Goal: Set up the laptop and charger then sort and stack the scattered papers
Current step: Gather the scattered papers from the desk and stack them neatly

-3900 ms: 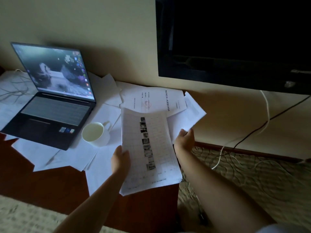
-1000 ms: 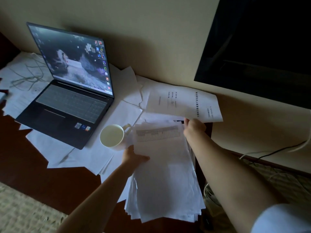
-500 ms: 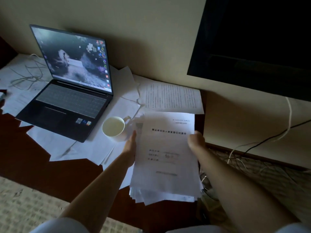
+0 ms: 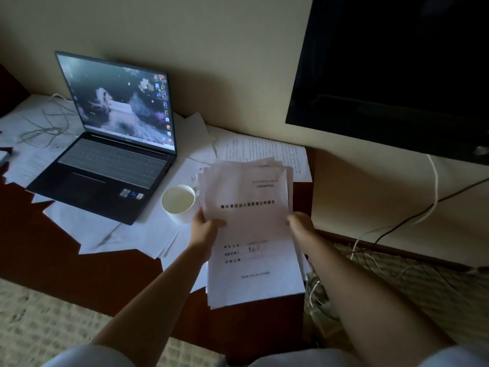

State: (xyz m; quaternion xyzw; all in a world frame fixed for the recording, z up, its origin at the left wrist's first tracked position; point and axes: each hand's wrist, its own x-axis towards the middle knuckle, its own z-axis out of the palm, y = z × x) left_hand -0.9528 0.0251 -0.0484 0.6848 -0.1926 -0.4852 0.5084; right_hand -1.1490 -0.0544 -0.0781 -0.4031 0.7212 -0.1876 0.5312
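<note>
Both hands on the paper stack [image 4: 251, 234], lifted off the desk [image 4: 53, 247] and tilted toward the camera. Left hand [image 4: 205, 230]: grip clamped on the stack's left edge, thumb on the top sheet, fingers hidden behind. Right hand [image 4: 300, 223]: grip closed on the right edge, fingers wrapped behind the sheets. Top sheet is a printed form, headline mid-page, some lines of text lower down. Stack edges ragged, not squared; bottom edge hangs over the desk's near right corner.

Just left of the stack: white cup [image 4: 178, 202], standing on loose sheets [image 4: 119, 234] still spread over the desk. Behind the stack: one text-covered page [image 4: 264, 149] flat at the desk's far right corner.

Further left: laptop [image 4: 111, 154] open, screen lit, showing desktop wallpaper, sitting on more papers. Thin cable [image 4: 45, 125] tangled on the sheets at far left, behind the laptop.

Far: dark TV [image 4: 397, 70] on the wall at right; white and black cables [image 4: 428, 202] run from it to the floor.
</note>
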